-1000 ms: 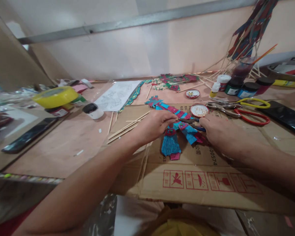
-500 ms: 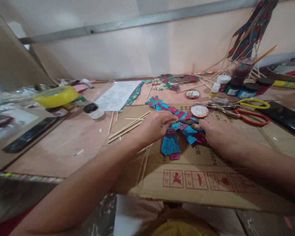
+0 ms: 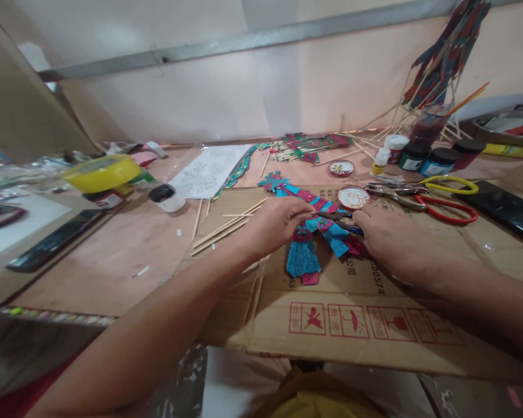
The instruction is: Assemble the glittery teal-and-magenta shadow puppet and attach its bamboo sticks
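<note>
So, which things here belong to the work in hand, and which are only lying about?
Seem in use:
pliers, in the right hand
blue-and-pink figure, under the left hand
perhaps the bead dish beside it

Seem just lying about:
black phone
yellow tape roll

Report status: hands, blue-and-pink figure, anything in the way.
Right hand closed on pliers. Left hand pinched by their tips, contents unclear. Figure on cardboard, partly hidden by hands. Bead dish close beyond pliers.
</note>
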`<state>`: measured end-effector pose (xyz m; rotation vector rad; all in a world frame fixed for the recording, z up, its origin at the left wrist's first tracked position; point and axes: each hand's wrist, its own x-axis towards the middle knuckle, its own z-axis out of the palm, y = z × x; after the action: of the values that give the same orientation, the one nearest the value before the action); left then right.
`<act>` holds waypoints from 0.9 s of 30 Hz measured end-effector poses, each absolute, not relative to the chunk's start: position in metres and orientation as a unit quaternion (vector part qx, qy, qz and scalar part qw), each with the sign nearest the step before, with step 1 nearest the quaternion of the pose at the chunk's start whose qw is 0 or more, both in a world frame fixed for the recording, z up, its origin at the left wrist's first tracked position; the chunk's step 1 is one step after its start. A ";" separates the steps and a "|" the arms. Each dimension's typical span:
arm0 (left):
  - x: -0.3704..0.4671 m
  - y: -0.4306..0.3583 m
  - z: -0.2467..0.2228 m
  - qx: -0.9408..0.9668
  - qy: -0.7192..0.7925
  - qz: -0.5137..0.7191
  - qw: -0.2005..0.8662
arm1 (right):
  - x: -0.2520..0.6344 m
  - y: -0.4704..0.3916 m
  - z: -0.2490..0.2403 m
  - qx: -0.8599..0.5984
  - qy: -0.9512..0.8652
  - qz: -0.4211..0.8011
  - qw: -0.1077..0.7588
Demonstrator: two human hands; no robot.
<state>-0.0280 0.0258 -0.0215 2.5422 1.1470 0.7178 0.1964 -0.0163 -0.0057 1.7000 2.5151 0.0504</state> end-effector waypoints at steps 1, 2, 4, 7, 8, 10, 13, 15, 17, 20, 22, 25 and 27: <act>-0.028 0.027 -0.020 0.869 0.403 0.244 0.148 | 0.195 -0.017 -0.003 0.565 0.821 0.034 0.074; -0.029 0.028 -0.019 0.861 0.415 0.240 0.169 | 0.195 -0.017 0.000 0.571 0.815 0.047 0.085; -0.030 0.031 -0.017 0.844 0.441 0.233 0.199 | 0.195 -0.018 0.005 0.579 0.808 0.059 0.093; -0.035 0.037 -0.015 0.831 0.469 0.233 0.187 | 0.198 -0.020 0.008 0.582 0.804 0.060 0.105; -0.038 0.040 -0.015 0.830 0.475 0.236 0.171 | 0.200 -0.020 0.008 0.583 0.803 0.062 0.107; -0.046 0.049 -0.016 0.827 0.487 0.247 0.132 | 0.202 -0.020 0.008 0.577 0.808 0.063 0.105; -0.062 0.065 -0.021 0.812 0.503 0.291 0.058 | 0.204 -0.020 0.003 0.557 0.823 0.069 0.090; -0.072 0.075 -0.028 0.805 0.517 0.290 0.030 | 0.205 -0.019 -0.003 0.553 0.826 0.089 0.071; -0.078 0.084 -0.034 0.805 0.531 0.264 0.018 | 0.206 -0.019 -0.009 0.552 0.825 0.110 0.051; -0.080 0.092 -0.042 0.809 0.546 0.218 -0.014 | 0.206 -0.019 -0.014 0.543 0.831 0.119 0.040; -0.080 0.095 -0.044 0.811 0.551 0.191 -0.035 | 0.206 -0.019 -0.013 0.544 0.830 0.114 0.040; -0.081 0.098 -0.044 0.812 0.558 0.165 -0.048 | 0.204 -0.020 -0.010 0.543 0.834 0.087 0.043; -0.084 0.099 -0.044 0.814 0.560 0.142 -0.051 | 0.203 -0.020 -0.007 0.538 0.838 0.077 0.045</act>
<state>-0.0836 0.0986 -0.0442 2.6447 1.8203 0.4603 0.2034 -0.0200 -0.0072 1.6432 2.5607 0.2359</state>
